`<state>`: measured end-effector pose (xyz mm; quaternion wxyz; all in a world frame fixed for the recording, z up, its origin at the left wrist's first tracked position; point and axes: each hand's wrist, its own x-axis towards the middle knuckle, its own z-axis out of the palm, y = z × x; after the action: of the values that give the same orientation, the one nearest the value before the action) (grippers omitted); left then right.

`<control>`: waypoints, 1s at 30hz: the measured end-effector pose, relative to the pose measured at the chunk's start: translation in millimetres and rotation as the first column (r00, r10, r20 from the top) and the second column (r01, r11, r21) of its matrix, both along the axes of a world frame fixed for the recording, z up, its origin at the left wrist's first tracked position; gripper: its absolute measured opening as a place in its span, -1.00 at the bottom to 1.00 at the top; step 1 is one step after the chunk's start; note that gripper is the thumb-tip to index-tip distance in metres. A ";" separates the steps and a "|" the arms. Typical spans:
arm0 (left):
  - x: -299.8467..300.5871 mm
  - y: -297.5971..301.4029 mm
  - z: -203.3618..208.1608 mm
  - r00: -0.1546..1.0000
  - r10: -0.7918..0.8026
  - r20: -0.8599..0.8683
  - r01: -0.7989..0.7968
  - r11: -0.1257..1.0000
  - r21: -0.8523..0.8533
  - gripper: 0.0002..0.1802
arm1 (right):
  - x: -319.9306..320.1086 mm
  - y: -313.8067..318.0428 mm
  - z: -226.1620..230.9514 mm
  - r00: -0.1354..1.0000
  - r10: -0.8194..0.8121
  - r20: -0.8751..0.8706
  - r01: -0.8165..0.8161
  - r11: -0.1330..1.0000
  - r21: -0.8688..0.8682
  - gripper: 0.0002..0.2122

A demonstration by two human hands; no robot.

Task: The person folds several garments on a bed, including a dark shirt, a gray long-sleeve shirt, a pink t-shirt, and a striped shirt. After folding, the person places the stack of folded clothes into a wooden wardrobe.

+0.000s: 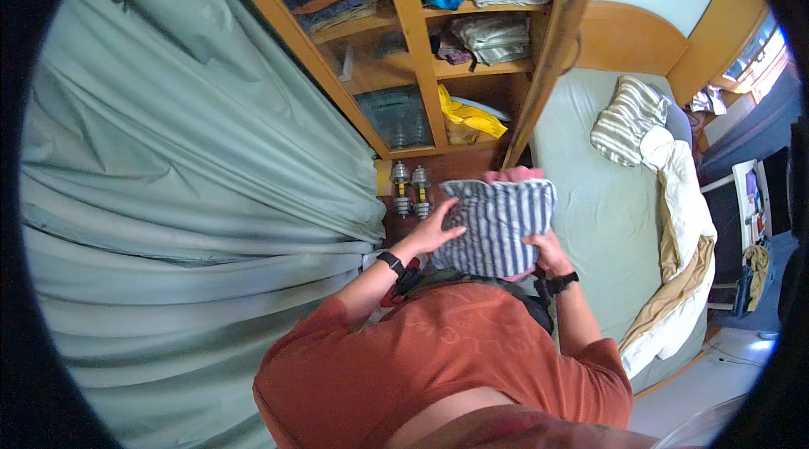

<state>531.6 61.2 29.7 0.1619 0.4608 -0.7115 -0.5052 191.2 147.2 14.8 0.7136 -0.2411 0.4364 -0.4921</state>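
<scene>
A folded blue-and-white striped cloth is held flat in front of my body, with folded pink fabric showing under its far edge. My left hand grips the cloth's left side, thumb and forefinger apart on the stripes and the other fingers partly hidden. At the near right corner, my right hand is closed round the edge. Its thumb lies on top, while its fingers are out of sight beneath.
Ahead stands a wooden wardrobe with an open door and folded clothes on its shelves. Dumbbells lie on the floor by its base. A green curtain hangs at left. On the right is a bed with a striped pillow.
</scene>
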 end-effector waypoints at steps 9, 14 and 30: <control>126.4 13.0 7.4 0.590 0.744 -0.313 -0.470 0.632 0.616 -0.07 | 118.8 -88.6 81.4 0.916 0.302 0.265 -0.287 0.953 -0.096 -0.34; 140.9 61.1 24.6 0.361 0.864 -0.350 -0.262 0.454 0.852 -0.18 | 152.8 -118.9 73.4 0.804 0.361 0.472 -0.419 0.908 0.019 -0.32; 144.3 -83.8 -13.7 0.458 0.805 -0.377 -0.171 0.495 0.852 -0.31 | 95.2 -228.2 91.0 0.950 0.255 0.179 -0.241 0.966 -0.094 -0.46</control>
<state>675.9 -22.6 16.0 0.3988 0.4342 -0.1320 -0.7969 286.4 -80.9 105.7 0.7990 -0.2713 0.3151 -0.4345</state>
